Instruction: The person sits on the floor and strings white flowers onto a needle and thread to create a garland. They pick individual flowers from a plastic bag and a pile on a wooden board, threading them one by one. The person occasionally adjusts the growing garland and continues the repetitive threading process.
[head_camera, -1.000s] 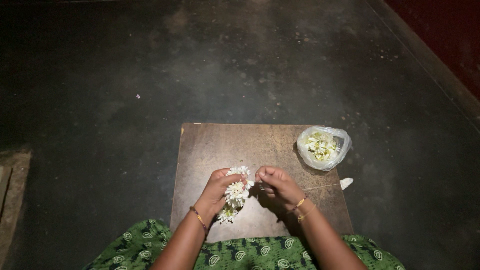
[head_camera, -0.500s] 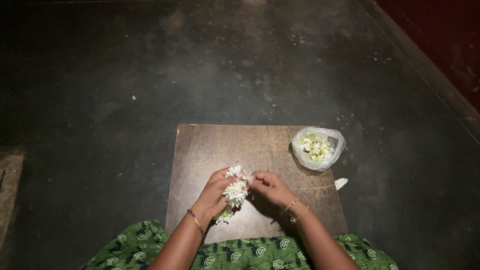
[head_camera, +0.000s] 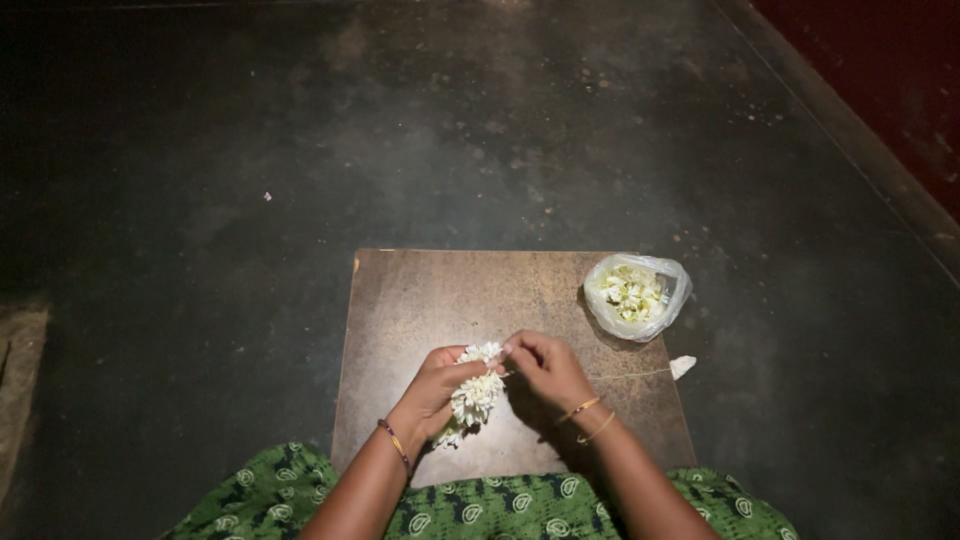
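A strand of white flowers (head_camera: 477, 392) hangs over a small brown wooden board (head_camera: 440, 300). My left hand (head_camera: 432, 388) grips the strand from the left, a thin bangle on its wrist. My right hand (head_camera: 545, 368) pinches the strand's top end with fingers closed, gold bangles on its wrist. A thin thread (head_camera: 630, 375) runs from my right hand to a small white piece (head_camera: 682, 367) at the board's right edge.
A clear plastic bag (head_camera: 638, 296) of loose white and yellow flowers sits on the board's far right corner. Dark stained floor (head_camera: 400, 130) surrounds the board. A reddish wall base (head_camera: 880, 90) runs along the right. Green patterned cloth (head_camera: 500, 510) covers my lap.
The view has shifted slightly. Both hands stay on the flower strand, with small finger movements at its top end.
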